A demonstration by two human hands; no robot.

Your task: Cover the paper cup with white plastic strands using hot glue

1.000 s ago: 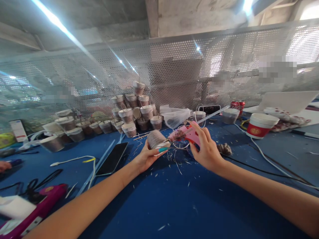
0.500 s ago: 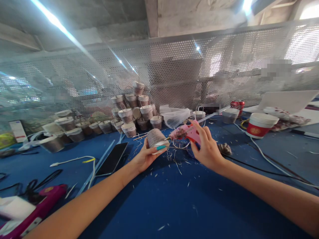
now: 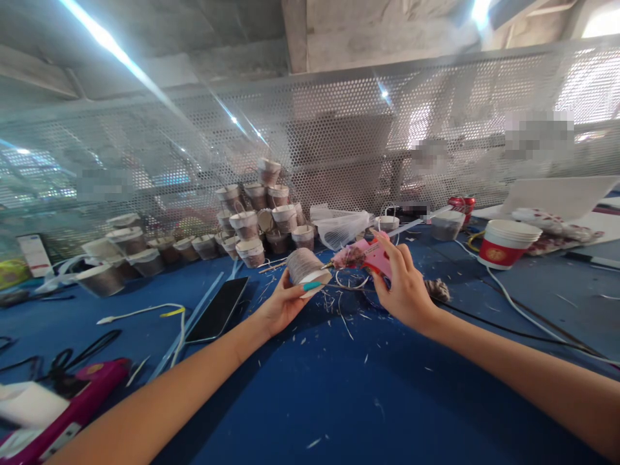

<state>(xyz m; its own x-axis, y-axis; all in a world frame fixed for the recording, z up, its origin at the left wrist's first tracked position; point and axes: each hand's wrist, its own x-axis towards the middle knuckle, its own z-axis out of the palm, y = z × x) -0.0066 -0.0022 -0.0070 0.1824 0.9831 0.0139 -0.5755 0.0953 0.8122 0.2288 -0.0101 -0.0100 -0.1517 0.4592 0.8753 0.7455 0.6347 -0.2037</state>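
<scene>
In my left hand point(image 3: 283, 302) is a small cup wound with grey-brown cord point(image 3: 301, 266), tilted on its side with its white rim facing right. My thumb, with a teal nail, presses near the rim. A pink hot glue gun point(image 3: 356, 256) is gripped in my right hand point(image 3: 402, 284), its nozzle at the cup's rim; I cannot tell whether it touches. A translucent glue stick point(image 3: 416, 225) sticks out behind the gun. A dark strand of cord runs from the cup to the right, toward my right hand.
Several finished-looking cord-wrapped cups point(image 3: 243, 225) are stacked at the back, with more at left. A phone point(image 3: 219, 310) lies left of my hands, near a magenta power strip point(image 3: 72, 410). Red-and-white paper cups point(image 3: 506, 244) and red cans point(image 3: 462, 206) stand right. Scraps litter the blue table point(image 3: 339, 400).
The cup has turned slightly in my left hand, showing more of its rim. The glue gun has shifted a little, its nozzle staying near the rim.
</scene>
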